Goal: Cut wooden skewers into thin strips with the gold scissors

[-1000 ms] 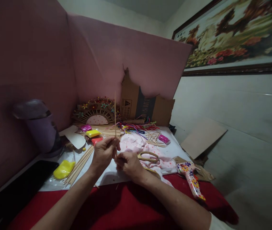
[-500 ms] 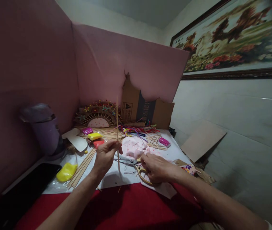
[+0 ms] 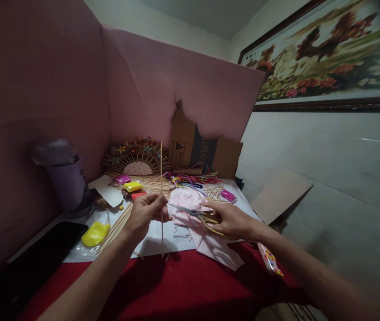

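Observation:
My left hand [image 3: 150, 209] pinches a thin wooden stick [image 3: 161, 174] held upright near the table's middle. In my right hand [image 3: 232, 218] is a pair of scissors [image 3: 195, 212] with gold handles, raised off the table. Its blades point left toward the stick, their tips close to my left fingers, with a gap to the stick. Behind and under the scissors lies a bunched pink dotted cloth [image 3: 188, 198], with a strip of it hanging over the red tablecloth [image 3: 163, 290].
A stick bundle [image 3: 116, 227], yellow clay [image 3: 95, 234] and a black phone-like slab [image 3: 52, 249] lie left. A purple cup [image 3: 64, 178] stands behind them. At the back are a decorated half-round fan [image 3: 138, 156] and torn cardboard [image 3: 206, 151]. A patterned packet [image 3: 269, 258] lies right.
My right hand has lifted the scissors from the table and turned their blades toward the stick. My left hand still holds the stick, now slightly lower. The patterned packet has shifted toward me.

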A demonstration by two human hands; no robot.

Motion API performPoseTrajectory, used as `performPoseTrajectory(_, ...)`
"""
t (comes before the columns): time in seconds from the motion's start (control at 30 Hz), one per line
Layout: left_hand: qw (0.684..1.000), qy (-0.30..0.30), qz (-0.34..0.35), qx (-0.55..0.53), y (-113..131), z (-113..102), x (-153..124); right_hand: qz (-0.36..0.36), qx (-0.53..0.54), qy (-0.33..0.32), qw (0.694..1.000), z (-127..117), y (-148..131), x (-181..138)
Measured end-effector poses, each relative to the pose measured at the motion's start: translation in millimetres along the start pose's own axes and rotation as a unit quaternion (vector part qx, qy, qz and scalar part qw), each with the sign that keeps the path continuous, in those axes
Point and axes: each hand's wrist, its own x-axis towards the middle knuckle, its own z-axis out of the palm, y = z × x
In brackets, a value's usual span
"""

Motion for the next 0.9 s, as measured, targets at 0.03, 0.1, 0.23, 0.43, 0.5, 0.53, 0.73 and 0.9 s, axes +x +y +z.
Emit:
performPoseTrajectory(0.03,1.000,-0.002,-0.012,-0.014,-0.1,-0.5,0.1,0.011,0.036,0.005,0.999,-1.6,4.4,-2.0)
performPoseTrajectory(0.1,0.999,0.001,-0.038,-0.038,-0.2,-1.2,0.4,0.042,0.123,-0.002,0.992,-3.7,12.9,-5.8)
performPoseTrajectory(0.23,0.995,0.023,-0.082,-0.051,0.6,-0.7,1.1,0.104,0.272,-0.057,0.955,-5.2,16.8,-13.9)
performPoseTrajectory(0.43,0.994,0.040,-0.099,-0.009,0.9,1.1,0.8,0.141,0.339,-0.101,0.925,-6.4,-7.9,-20.2)
performPoseTrajectory(0.5,0.994,0.048,-0.099,0.016,0.0,1.7,0.5,0.120,0.318,-0.113,0.934,-6.0,-14.2,-19.1)
performPoseTrajectory(0.53,0.993,0.051,-0.098,0.029,-0.5,2.0,0.3,0.111,0.304,-0.117,0.939,-5.8,-16.9,-18.4)
performPoseTrajectory(0.73,0.992,0.044,-0.090,0.082,-2.7,3.6,-1.0,0.158,0.237,-0.140,0.948,-7.7,-37.6,-17.3)
performPoseTrajectory(0.9,0.996,-0.009,-0.045,0.080,0.6,6.7,-4.7,0.147,0.224,-0.124,0.955,-12.3,-46.2,-20.8)
